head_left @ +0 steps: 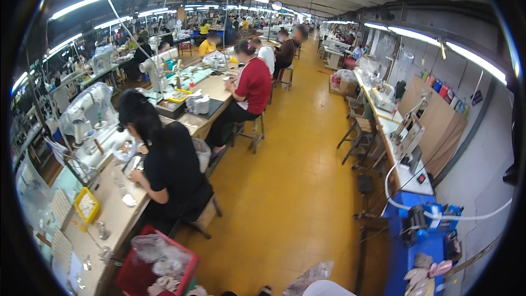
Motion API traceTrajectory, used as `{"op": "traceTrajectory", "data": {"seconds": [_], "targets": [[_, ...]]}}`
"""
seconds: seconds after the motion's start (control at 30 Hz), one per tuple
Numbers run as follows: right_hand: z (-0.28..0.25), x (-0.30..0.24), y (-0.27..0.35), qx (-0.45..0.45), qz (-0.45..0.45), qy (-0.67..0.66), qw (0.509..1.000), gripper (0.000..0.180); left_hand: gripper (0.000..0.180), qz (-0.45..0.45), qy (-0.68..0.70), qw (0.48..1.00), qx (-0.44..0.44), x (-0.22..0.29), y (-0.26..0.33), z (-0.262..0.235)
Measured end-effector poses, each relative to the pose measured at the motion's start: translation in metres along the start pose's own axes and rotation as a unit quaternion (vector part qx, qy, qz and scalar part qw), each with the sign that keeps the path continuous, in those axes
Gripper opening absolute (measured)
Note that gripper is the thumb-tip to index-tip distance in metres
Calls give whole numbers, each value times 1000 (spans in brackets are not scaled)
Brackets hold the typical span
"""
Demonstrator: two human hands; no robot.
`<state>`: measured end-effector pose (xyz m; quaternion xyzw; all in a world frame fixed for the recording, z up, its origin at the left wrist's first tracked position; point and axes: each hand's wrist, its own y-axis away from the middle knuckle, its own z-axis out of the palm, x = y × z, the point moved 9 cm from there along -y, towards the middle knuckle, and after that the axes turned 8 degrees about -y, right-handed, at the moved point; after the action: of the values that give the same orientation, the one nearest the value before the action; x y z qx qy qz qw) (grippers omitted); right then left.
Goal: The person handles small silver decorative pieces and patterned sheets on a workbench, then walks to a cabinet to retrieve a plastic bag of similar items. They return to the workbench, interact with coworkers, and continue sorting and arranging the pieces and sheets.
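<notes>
Neither my left hand nor my right hand shows in the head view. Close to the lower edge, a red crate [189,263] holds clear plastic bags [159,253] and pale pieces. Right of it lies a crumpled clear plastic bag [312,277], beside a white rounded object [329,289] cut off by the edge. At lower right, pink and beige fabric-like pieces [422,271] rest on a blue table [395,241] with a blue machine [433,219].
A person in black [175,159] sits at the left workbench [112,197], with a yellow tray [86,205]; another in red [253,85] sits farther along. A yellow floor aisle [290,159] runs between the benches. Stools [359,129] line the right bench [402,172]; a white hose [476,217] crosses there.
</notes>
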<state>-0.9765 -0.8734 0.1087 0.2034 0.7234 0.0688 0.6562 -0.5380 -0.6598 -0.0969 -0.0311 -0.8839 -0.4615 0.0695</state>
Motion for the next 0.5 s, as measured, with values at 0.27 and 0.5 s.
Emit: {"op": "traceTrajectory", "data": {"seconds": [0.27, 0.5], "targets": [[58, -84, -216, -73, -8, 71, 995, 50, 67, -326, 363, 866, 111, -18, -66, -168], [108, -173, -388, -49, 5, 83, 995, 49, 72, -244, 269, 929, 70, -39, -232, -328]]}}
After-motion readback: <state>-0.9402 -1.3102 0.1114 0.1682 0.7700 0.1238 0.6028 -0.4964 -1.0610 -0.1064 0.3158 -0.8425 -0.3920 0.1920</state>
